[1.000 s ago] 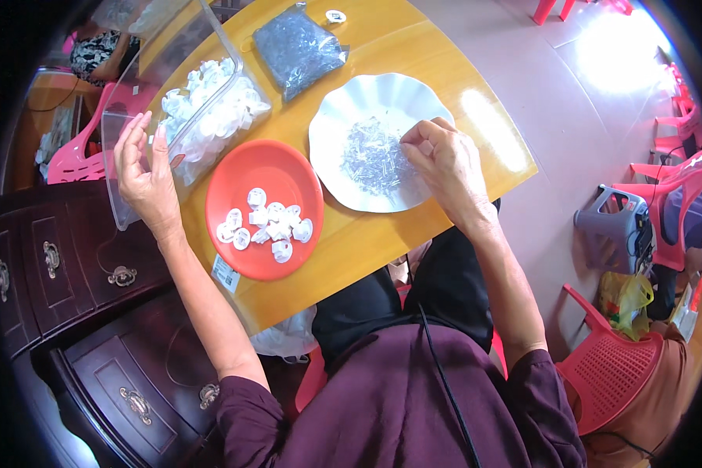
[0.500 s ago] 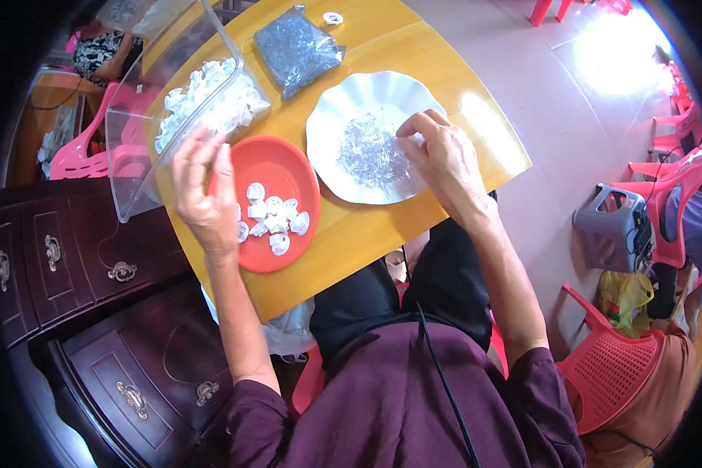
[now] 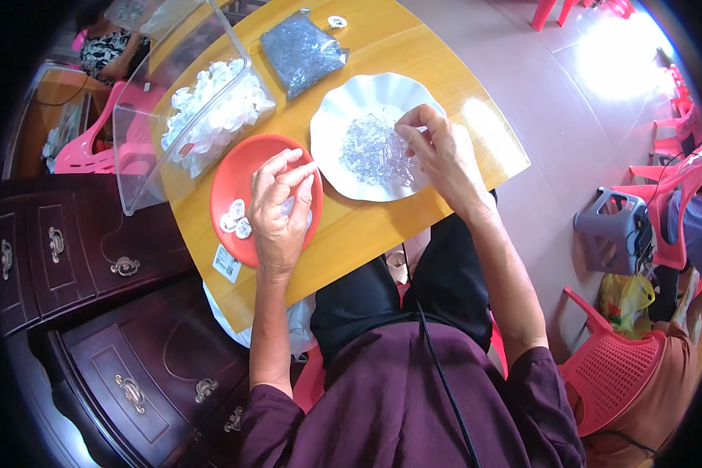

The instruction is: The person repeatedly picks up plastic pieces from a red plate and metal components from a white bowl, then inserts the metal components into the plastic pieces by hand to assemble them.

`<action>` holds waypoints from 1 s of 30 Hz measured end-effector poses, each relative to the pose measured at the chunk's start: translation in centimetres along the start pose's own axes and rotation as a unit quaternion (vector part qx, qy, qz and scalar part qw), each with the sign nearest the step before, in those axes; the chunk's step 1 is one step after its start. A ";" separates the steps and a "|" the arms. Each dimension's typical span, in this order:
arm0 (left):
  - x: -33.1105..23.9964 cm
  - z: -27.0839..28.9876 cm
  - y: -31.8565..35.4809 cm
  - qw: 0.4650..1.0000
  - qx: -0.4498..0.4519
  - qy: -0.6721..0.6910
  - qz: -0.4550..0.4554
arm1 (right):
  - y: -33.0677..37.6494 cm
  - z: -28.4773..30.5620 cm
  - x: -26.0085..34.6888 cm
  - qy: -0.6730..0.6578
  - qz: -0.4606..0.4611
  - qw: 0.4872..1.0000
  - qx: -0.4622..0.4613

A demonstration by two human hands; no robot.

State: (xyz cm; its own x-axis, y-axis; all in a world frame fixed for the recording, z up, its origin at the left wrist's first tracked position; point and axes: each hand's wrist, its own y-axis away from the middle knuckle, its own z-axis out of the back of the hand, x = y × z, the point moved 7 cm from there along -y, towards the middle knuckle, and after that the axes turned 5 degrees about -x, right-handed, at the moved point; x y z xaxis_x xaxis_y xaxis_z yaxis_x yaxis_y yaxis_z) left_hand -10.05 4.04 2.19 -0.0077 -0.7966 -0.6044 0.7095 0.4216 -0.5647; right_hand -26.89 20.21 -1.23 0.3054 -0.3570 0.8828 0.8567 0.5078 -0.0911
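Observation:
My left hand is above the right part of an orange plate, thumb and fingertips drawn together. Anything between those fingertips is too small to make out. Several small white plastic parts lie on the plate, some hidden behind this hand. To the right stands a white scalloped dish with a heap of small clear plastic pieces. My right hand reaches over the dish's right rim, thumb and index finger pinched at the heap's edge. Whatever that pinch holds does not show clearly.
A clear plastic box of white parts stands tilted at the table's left. Behind the dish are a bag of dark-looking pieces and a small white round piece. Dark drawers stand left; a grey stool stands right.
My left hand has moved right, from the plate's left edge to over its right part, its fingers drawing together. My right hand has stayed at the dish, still pinched.

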 end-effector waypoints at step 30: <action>-2.3 -1.9 6.6 0.801 0.016 0.491 0.343 | 10.0 -4.2 3.4 -0.371 -0.171 0.892 0.195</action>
State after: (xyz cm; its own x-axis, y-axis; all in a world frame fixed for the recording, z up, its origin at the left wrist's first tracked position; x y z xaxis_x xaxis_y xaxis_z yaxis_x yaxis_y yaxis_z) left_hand -6.67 9.48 -1.21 -0.1470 0.3486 -0.9257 0.8014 0.5906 0.0951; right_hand -15.54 20.79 -1.07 -0.4290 0.0015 0.9033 0.5933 0.7545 0.2805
